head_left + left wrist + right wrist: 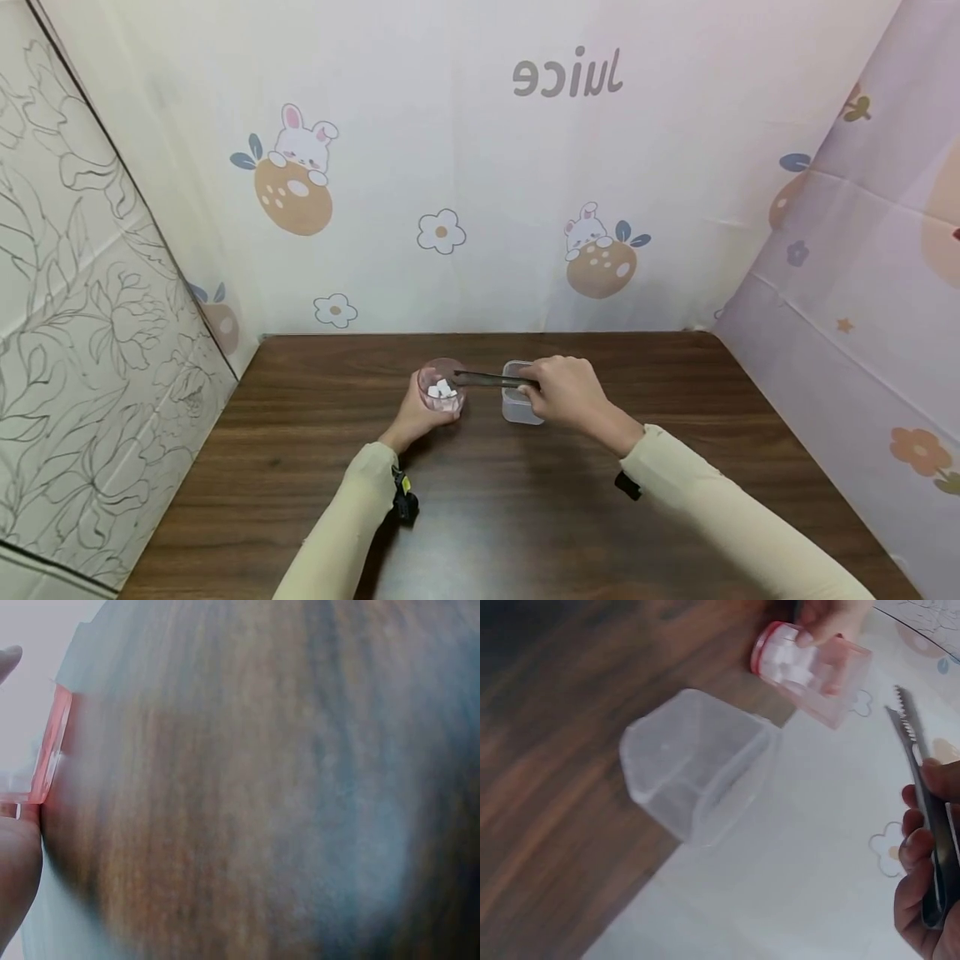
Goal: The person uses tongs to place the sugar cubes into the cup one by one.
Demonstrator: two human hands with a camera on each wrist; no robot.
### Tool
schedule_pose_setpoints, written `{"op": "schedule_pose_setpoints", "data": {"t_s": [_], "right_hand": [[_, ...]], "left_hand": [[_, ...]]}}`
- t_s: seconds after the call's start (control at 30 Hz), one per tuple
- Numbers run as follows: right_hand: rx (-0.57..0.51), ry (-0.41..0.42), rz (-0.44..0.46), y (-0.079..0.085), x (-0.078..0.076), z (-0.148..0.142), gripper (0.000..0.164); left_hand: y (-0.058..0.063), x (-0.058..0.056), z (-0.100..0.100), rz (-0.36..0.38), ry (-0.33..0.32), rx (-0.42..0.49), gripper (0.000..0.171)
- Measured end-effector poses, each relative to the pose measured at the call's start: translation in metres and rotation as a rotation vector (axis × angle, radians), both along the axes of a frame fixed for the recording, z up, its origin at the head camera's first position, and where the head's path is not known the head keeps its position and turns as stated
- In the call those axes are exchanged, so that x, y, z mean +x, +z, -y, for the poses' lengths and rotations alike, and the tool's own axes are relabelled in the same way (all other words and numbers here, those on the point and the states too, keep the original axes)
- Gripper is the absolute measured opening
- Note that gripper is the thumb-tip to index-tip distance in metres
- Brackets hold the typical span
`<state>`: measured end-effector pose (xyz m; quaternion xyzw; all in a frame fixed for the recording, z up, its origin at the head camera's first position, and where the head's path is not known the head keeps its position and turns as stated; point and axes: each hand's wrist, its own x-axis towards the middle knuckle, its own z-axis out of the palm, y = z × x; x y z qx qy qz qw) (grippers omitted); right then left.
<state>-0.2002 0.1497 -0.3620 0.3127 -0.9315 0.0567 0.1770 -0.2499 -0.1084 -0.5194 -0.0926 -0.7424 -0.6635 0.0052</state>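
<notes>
My left hand [414, 421] grips a clear pinkish cup [441, 364] that stands on the table. Several white cubes [442, 389] lie in the bottom of the cup. My right hand [567, 392] holds metal tongs [487, 379], whose toothed tips reach over the cup's rim in the head view. Between those tips in the right wrist view [904, 712] nothing shows. Under and beside my right hand stands a translucent plastic container [697, 761]; no cubes show inside it. In the left wrist view only the cup's edge [51, 742] and part of the hand appear.
A dark wooden table [480, 517] carries the cup and container. Behind it hangs a white printed curtain [390, 150], with another patterned sheet [862, 275] at the right. A panel with line-drawn flowers [90, 317] stands along the left.
</notes>
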Motion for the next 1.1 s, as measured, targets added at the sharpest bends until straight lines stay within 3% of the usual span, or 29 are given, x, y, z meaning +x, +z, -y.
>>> {"op": "schedule_pose_setpoints", "data": {"t_s": [0.23, 0.47, 0.8, 1.1], "right_hand": [[-0.090, 0.080, -0.009, -0.022, 0.008, -0.025, 0.024], [-0.133, 0.122, -0.007, -0.044, 0.016, -0.042, 0.022], [-0.125, 0.158, -0.023, -0.078, 0.027, -0.057, 0.022], [-0.039, 0.127, -0.020, -0.099, 0.029, -0.064, 0.030]], "left_hand": [[0.016, 0.006, -0.001, -0.006, -0.044, 0.030, 0.090], [0.034, 0.017, -0.002, -0.006, -0.057, -0.019, 0.087], [0.034, 0.018, 0.000, -0.007, -0.057, -0.016, 0.089], [0.032, 0.018, 0.002, -0.013, -0.057, -0.020, 0.087]]}}
